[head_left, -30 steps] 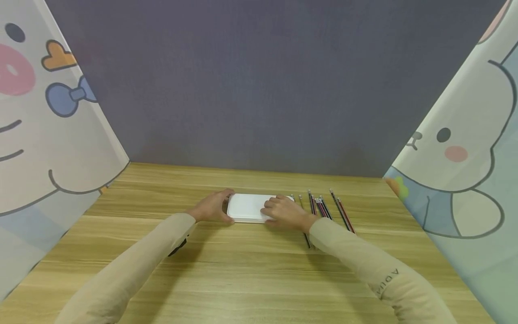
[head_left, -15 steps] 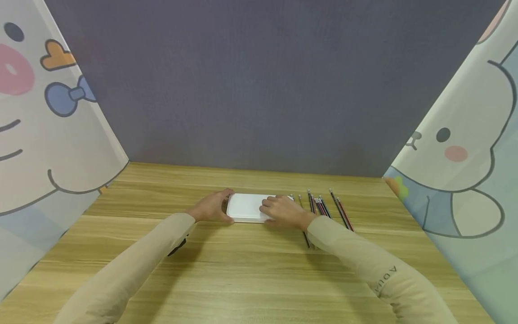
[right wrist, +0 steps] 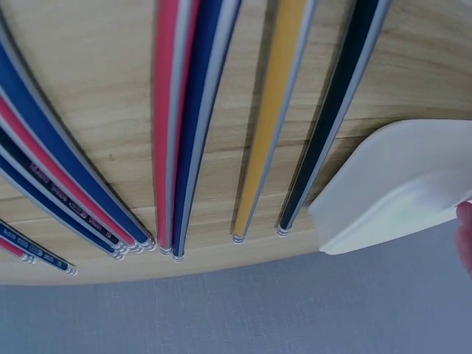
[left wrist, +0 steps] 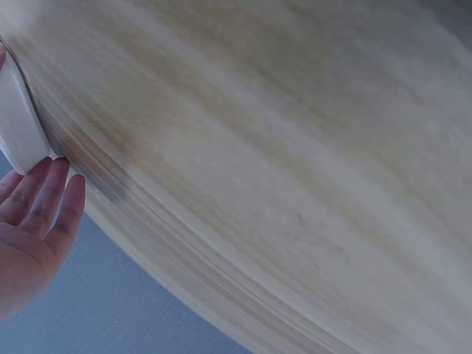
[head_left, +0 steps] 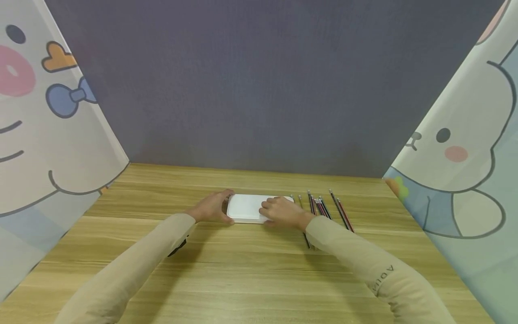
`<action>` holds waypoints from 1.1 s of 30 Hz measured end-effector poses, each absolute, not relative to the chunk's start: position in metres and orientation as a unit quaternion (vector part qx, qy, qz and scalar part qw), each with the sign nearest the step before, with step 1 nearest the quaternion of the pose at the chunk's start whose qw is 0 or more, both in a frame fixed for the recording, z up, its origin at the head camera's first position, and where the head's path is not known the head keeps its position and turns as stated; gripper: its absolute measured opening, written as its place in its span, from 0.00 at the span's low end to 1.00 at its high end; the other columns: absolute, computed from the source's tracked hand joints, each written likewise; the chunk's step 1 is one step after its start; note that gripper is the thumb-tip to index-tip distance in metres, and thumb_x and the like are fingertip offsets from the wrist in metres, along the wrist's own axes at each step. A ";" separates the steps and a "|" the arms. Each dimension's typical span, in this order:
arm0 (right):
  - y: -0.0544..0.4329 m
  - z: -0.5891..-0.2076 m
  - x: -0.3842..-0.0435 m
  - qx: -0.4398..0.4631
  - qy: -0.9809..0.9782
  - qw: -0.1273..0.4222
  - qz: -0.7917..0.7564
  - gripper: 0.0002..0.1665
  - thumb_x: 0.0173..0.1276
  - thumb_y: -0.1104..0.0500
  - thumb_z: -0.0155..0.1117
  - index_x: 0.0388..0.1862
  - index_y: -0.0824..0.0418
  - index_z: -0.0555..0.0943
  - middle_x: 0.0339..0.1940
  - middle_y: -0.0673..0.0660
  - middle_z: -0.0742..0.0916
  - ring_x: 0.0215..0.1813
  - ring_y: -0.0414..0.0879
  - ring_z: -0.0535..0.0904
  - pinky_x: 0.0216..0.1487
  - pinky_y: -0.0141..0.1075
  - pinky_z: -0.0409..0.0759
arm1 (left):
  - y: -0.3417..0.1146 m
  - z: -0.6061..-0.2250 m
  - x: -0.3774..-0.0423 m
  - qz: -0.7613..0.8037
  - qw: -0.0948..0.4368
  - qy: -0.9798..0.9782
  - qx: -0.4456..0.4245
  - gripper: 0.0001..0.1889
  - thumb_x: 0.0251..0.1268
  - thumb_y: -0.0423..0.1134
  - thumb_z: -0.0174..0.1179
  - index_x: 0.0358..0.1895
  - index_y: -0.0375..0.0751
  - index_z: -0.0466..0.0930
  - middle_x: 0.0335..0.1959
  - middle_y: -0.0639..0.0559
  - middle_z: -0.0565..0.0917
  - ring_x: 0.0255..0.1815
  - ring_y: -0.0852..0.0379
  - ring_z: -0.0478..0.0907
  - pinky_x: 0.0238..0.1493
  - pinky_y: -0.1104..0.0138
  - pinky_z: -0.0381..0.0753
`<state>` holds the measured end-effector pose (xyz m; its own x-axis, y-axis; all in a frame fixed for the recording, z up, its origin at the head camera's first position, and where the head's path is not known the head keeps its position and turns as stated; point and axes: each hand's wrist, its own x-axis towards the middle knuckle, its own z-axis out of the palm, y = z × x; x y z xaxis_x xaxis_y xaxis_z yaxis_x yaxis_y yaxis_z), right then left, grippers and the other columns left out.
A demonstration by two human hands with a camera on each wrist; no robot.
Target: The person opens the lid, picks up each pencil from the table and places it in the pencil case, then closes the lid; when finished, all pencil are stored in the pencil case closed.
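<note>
A flat white box (head_left: 247, 207) with rounded corners lies on the wooden table. My left hand (head_left: 211, 206) holds its left end, thumb at the front corner and fingers at the back corner. In the left wrist view, fingertips of that hand (left wrist: 37, 221) touch a corner of the box (left wrist: 21, 122). On the box's right part sits my right hand (head_left: 283, 212), fingers bent over the top and thumb low at the front side. The right wrist view catches only a bit of finger (right wrist: 464, 236) against the box (right wrist: 398, 192).
Right of the box lie several pencils, among them a yellow one (right wrist: 273, 110) and a black one (right wrist: 335, 110) closest to it. Farther right is a red pencil (head_left: 346, 216). A grey panel (head_left: 259, 90) stands behind the table (head_left: 243, 279), with cartoon-printed panels at both sides.
My right hand has shifted very slightly left on the box, its forearm with it. The left hand, the box and the pencils stay where they were.
</note>
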<state>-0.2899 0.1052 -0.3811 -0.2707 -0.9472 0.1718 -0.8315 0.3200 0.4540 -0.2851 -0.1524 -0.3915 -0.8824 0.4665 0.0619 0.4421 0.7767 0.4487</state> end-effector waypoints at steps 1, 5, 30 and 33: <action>0.105 -0.381 -0.289 0.568 -0.783 0.210 -0.138 0.14 0.56 0.48 0.66 0.32 0.56 0.78 0.27 0.47 0.80 0.30 0.40 0.76 0.31 0.30 0.78 | -0.152 -0.392 -0.286 0.230 0.025 0.942 0.242 0.47 0.33 0.46 0.76 0.62 0.34 0.62 0.51 0.38 0.79 0.52 0.45 0.77 0.55 0.55 0.75; 0.105 -0.382 -0.288 0.575 -0.776 0.218 -0.144 0.11 0.56 0.50 0.65 0.29 0.55 0.78 0.25 0.47 0.80 0.28 0.39 0.75 0.30 0.29 0.78 | -0.153 -0.393 -0.287 0.223 0.022 0.943 0.245 0.48 0.33 0.46 0.76 0.62 0.33 0.62 0.51 0.38 0.79 0.51 0.45 0.77 0.54 0.55 0.75; 0.106 -0.385 -0.293 0.579 -0.758 0.247 -0.170 0.14 0.56 0.45 0.63 0.25 0.54 0.76 0.22 0.46 0.78 0.25 0.39 0.73 0.26 0.29 0.76 | -0.153 -0.393 -0.288 0.222 0.027 0.944 0.244 0.48 0.34 0.47 0.75 0.63 0.33 0.62 0.53 0.38 0.78 0.53 0.45 0.77 0.56 0.55 0.75; 0.106 -0.383 -0.293 0.577 -0.761 0.241 -0.169 0.15 0.56 0.45 0.63 0.25 0.54 0.76 0.22 0.46 0.77 0.25 0.39 0.73 0.26 0.29 0.76 | -0.153 -0.393 -0.288 0.221 0.026 0.944 0.245 0.48 0.34 0.47 0.76 0.63 0.34 0.62 0.53 0.38 0.78 0.53 0.46 0.77 0.56 0.56 0.75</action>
<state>-0.2925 0.1063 -0.3834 -0.2171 -0.9610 0.1714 -0.7977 0.2759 0.5362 -0.2881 -0.1526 -0.3934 -0.8788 0.4733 0.0602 0.4507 0.7821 0.4303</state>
